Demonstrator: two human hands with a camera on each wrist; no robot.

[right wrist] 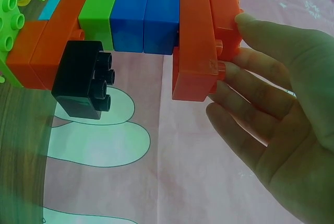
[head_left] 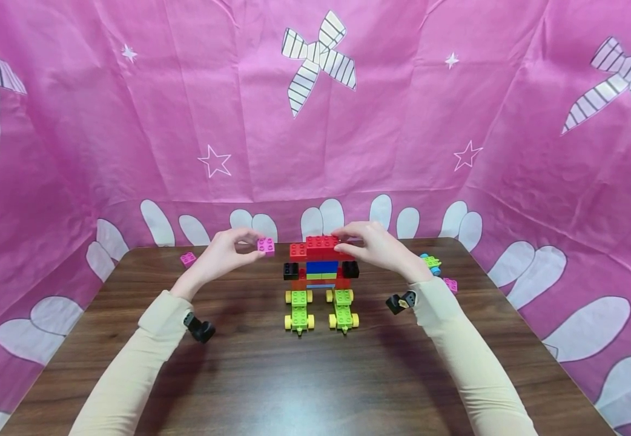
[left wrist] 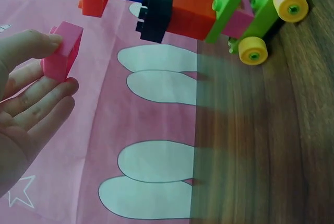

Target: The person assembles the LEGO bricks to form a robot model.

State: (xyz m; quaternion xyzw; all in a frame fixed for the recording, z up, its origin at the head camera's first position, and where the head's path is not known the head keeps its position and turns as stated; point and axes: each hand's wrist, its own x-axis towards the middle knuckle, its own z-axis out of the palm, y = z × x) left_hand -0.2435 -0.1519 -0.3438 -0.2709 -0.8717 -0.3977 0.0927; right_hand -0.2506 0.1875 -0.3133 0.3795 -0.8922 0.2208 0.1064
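Observation:
My left hand (head_left: 224, 253) pinches a pink toy brick (head_left: 266, 246) between thumb and fingers, held up just left of a built brick figure. In the left wrist view, the same pink brick (left wrist: 63, 51) shows its side and hollow underside. At the figure's top right, my right hand (head_left: 379, 249) pinches the end of the top red brick (head_left: 321, 243), thumb in front and fingers behind. Below it come a wide red layer, blue bricks (head_left: 322, 267) and green ones. Black bricks (right wrist: 78, 80) jut out at both sides. Two lime-green wheeled bases (head_left: 299, 316) with yellow wheels carry the figure.
A loose pink brick (head_left: 187, 259) lies at the table's back left. Toward the back right are a lime-green piece with blue wheels (head_left: 432, 263) and another pink brick (head_left: 450, 284). Pink cloth (head_left: 261, 151) with bows hangs round the brown wooden table (head_left: 239, 375).

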